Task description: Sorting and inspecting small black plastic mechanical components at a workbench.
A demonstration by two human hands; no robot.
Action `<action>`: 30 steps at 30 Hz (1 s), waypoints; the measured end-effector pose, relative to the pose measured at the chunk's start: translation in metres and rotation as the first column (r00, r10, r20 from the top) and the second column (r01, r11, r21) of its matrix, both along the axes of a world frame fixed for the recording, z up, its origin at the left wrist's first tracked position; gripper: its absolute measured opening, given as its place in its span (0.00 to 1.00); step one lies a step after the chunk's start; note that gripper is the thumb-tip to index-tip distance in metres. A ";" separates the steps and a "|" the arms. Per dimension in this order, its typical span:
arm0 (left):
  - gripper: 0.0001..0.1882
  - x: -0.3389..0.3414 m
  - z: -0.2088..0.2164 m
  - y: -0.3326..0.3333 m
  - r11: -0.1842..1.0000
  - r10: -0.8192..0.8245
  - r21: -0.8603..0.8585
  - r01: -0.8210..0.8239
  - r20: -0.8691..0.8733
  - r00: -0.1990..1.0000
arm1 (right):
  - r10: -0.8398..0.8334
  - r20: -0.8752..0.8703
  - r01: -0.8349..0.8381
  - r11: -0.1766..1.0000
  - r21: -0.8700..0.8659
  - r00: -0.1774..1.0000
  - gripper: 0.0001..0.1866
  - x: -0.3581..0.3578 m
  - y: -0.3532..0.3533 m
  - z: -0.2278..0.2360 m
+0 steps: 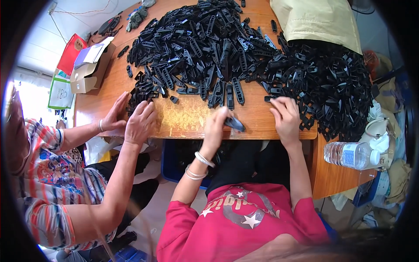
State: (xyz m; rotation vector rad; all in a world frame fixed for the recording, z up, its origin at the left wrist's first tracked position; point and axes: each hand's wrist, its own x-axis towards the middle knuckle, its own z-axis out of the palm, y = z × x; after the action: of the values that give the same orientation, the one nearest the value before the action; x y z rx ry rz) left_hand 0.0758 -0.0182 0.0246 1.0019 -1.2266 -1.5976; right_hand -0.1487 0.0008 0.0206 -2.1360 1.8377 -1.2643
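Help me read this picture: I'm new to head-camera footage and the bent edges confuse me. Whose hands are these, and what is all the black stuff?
One fisheye camera on a person's head looks down; the lens bends the edges. The wearer, in red, holds a black plastic piece in the left hand. The right hand rests flat on the wooden table, touching a huge heap of black plastic parts. The two hands at left belong to a co-worker in a striped top. A water bottle lies at right, a cardboard box far left.
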 end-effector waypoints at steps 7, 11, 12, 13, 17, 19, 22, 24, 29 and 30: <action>0.07 -0.017 0.016 -0.062 0.981 -0.038 0.181 0.069 -0.168 0.985 | 0.039 -0.098 -0.039 0.999 -0.005 0.994 0.05 0.004 -0.016 -0.007; 0.17 -0.034 0.023 -0.059 0.645 0.338 -0.523 0.557 0.849 0.406 | -0.042 0.523 -0.102 0.964 0.244 0.851 0.13 0.015 0.002 0.014; 0.15 -0.039 0.023 -0.058 0.601 0.382 -0.452 0.659 0.887 0.261 | -0.003 0.623 -0.160 0.966 0.204 0.782 0.14 0.014 0.004 0.002; 0.13 -0.044 0.023 -0.057 0.559 0.431 -0.363 0.746 0.895 0.113 | -0.005 0.623 -0.156 0.966 0.204 0.782 0.14 0.013 0.006 -0.003; 0.06 -0.049 0.020 -0.057 0.354 0.588 -0.350 0.867 0.804 0.085 | 0.067 0.406 -0.111 0.990 0.085 0.911 0.12 0.012 0.013 -0.010; 0.09 -0.042 0.026 -0.048 0.417 0.462 -0.530 0.739 0.823 0.330 | -0.014 0.057 0.016 0.999 -0.039 0.998 0.11 0.006 0.020 -0.008; 0.11 -0.020 0.021 -0.019 0.788 0.016 -0.463 0.406 0.674 0.738 | -0.050 0.165 0.039 0.997 0.070 0.985 0.11 -0.001 0.032 -0.014; 0.12 -0.011 0.011 -0.012 0.819 -0.015 -0.425 0.385 0.655 0.756 | -0.071 0.402 -0.032 0.969 0.243 0.913 0.13 0.002 0.034 -0.005; 0.10 -0.010 0.001 -0.005 0.826 0.082 -0.458 0.328 0.674 0.734 | 0.157 0.509 -0.315 0.918 0.240 0.846 0.13 0.005 0.027 -0.005; 0.10 -0.010 -0.001 -0.005 0.820 0.089 -0.464 0.335 0.682 0.726 | 0.175 0.501 -0.338 0.906 0.254 0.847 0.13 0.004 0.026 -0.005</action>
State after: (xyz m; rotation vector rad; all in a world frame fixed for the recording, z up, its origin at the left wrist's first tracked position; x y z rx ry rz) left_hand 0.0658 -0.0233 0.0238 1.1494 -2.1658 -0.8222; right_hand -0.1443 0.0265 0.0155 -1.6439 1.3837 -1.1696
